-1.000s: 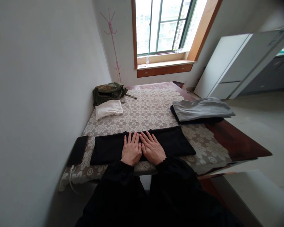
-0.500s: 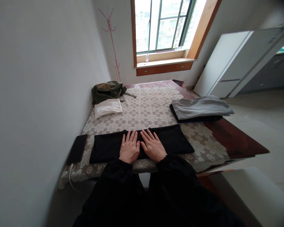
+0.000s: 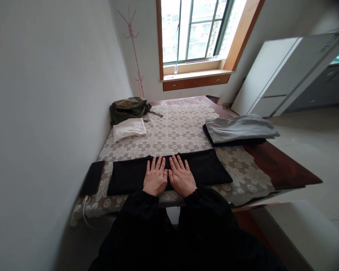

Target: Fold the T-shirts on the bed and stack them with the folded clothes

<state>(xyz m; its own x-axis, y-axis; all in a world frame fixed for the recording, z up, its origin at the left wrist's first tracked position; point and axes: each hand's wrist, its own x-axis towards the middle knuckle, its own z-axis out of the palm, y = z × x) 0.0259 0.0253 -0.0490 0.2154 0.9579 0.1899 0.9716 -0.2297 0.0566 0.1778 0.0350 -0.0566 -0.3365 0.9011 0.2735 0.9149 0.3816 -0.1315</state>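
A folded black garment (image 3: 209,167) lies as a long strip along the near side of the table (image 3: 172,131), on a lace cloth with a flower pattern. Flat on its middle rests my left hand (image 3: 155,178), fingers stretched out and pointing away from me. Right beside it, my right hand (image 3: 181,177) lies palm down on the same cloth, fingers straight and slightly apart. The thumbs are close together. Neither hand grips anything. The part of the garment under my palms is hidden.
A black phone-like device (image 3: 92,178) with a white cable (image 3: 86,214) lies at the left edge. Beyond are a folded white cloth (image 3: 129,129) and a dark green bag (image 3: 130,109). Folded clothes, a grey one (image 3: 240,128) on top, lie at right. A stool or bench (image 3: 305,226) stands lower right.
My right hand has shifted slightly left, and its fingers now point more straight ahead. My left hand has barely moved. The garment lies as before.
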